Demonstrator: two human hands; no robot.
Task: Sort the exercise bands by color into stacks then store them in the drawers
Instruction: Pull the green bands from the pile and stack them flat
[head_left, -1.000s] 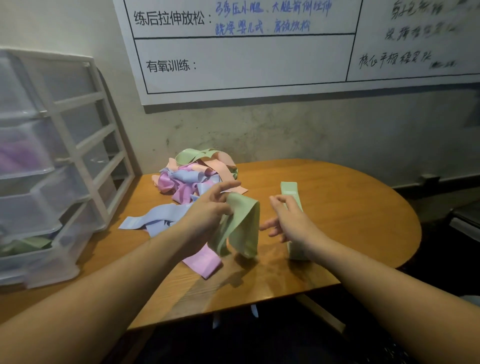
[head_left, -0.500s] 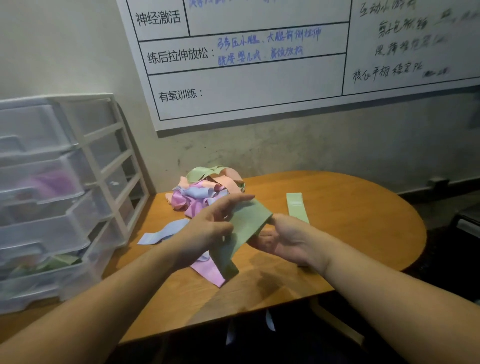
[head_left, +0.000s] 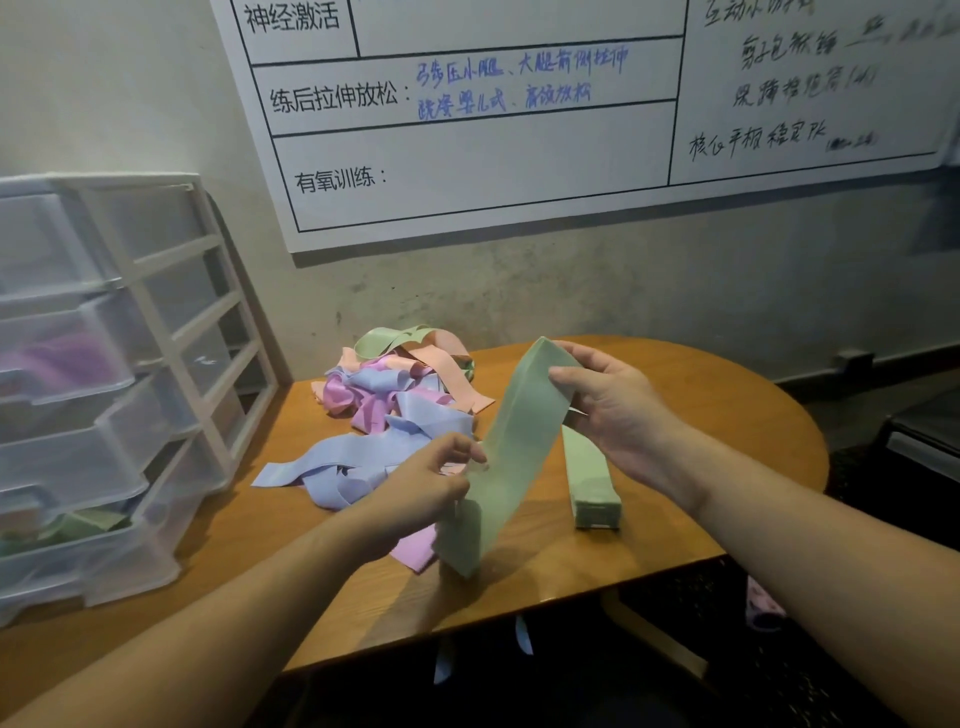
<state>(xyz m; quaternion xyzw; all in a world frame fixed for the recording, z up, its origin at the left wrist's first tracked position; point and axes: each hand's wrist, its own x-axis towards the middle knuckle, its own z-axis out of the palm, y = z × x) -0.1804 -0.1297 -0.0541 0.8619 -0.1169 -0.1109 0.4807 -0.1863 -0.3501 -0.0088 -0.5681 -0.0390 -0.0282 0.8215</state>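
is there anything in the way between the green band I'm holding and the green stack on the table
Nothing visible does. The flat green exercise band, stretched between the left hand and right hand, hangs just left of the neat green band stack; only bare wooden table shows between them.

You see whiteboard (head_left: 519, 156) with handwritten Chinese notes, upper centre of frame, on stained wall (head_left: 571, 296). Round wooden table (head_left: 701, 415) at centre. Dark floor (head_left: 831, 675) lower right.
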